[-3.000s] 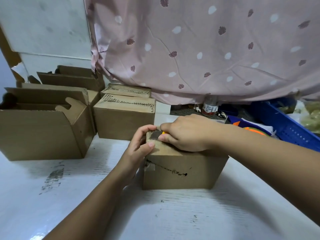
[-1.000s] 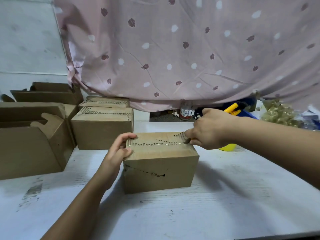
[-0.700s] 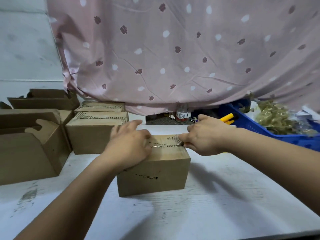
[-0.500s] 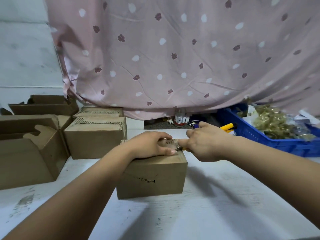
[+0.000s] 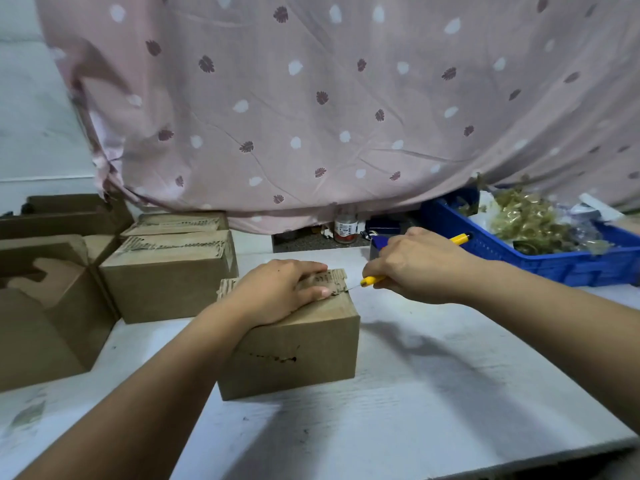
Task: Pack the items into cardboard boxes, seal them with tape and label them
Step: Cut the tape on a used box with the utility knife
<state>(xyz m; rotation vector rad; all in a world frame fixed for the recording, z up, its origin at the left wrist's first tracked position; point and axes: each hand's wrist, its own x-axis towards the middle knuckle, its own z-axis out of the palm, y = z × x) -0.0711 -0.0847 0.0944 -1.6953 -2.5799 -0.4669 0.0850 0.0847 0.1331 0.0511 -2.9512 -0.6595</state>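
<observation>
far left, an open cardboard box (image 5: 41, 306) stands on the white table (image 5: 433, 382) with its flaps up, and a second open box (image 5: 72, 206) stands behind it. just right of these is a closed cardboard box (image 5: 166, 282) with a dark ragged line along its top edge. a rear closed box (image 5: 176, 221) touches it from behind. at centre, near the front of the table and apart from the others, sits the small cardboard box (image 5: 298, 351), lid shut, with a dark jagged mark on its front face. the left hand (image 5: 277, 292) lies palm down on the top of this box, fingers straight and together, pressing the lid and holding nothing. the right hand (image 5: 419, 265) hangs just past the box's right edge, fingers curled round a yellow utility knife (image 5: 372, 280). the thin blade points left and its tip meets the right end of the box top, just beside the left fingertips. the knife's yellow tail sticks out behind the hand. whether the blade is in tape or card cannot be told. farther back, a small bottle (image 5: 346, 228) with a white label stands under the hem of a pink leaf-print curtain (image 5: 311, 98). at right, a blue plastic crate (image 5: 561, 263) holds goldish pieces in clear bags, too blurred to name.
</observation>
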